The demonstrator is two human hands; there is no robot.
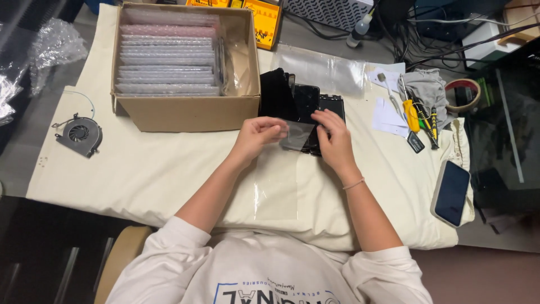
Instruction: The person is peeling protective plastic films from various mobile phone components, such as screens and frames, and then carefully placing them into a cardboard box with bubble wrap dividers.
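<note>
While both hands, left hand (256, 135) and right hand (336, 138), pinch a clear plastic sleeve (281, 169) over the black panel (304, 104) just right of the cardboard box (185, 110), bagging appears underway, requiring steady alignment.

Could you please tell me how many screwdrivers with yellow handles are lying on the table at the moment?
2. The larger screwdriver lies right of the white paper slips, and the thinner screwdriver lies just right of it, beside the grey cloth. More may be hidden under that cloth.
</note>
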